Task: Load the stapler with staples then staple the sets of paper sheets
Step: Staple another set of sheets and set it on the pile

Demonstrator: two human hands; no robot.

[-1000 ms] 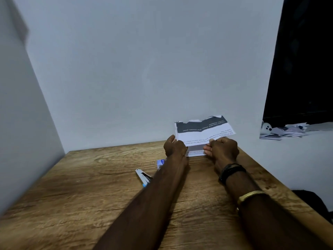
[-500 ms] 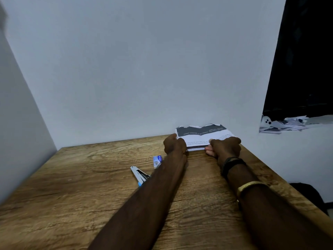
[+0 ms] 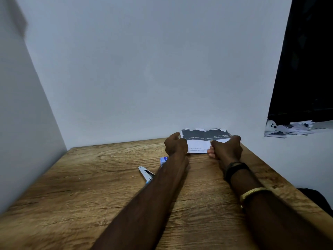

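A set of torn paper sheets, white with a dark printed band, lies at the far edge of the wooden table against the wall. My left hand grips its left side and my right hand grips its right side. The stapler, silver and blue, lies flipped open on the table just left of my left forearm. A small blue and white staple box peeks out beside that forearm, partly hidden.
White walls close in the table at the back and left. To the right, a dark opening has a ledge with a heap of torn papers. A dark object sits below the table's right edge.
The sheets stood tilted up in both hands a second ago; they have come down flat onto the table near the wall. The stapler has not moved.
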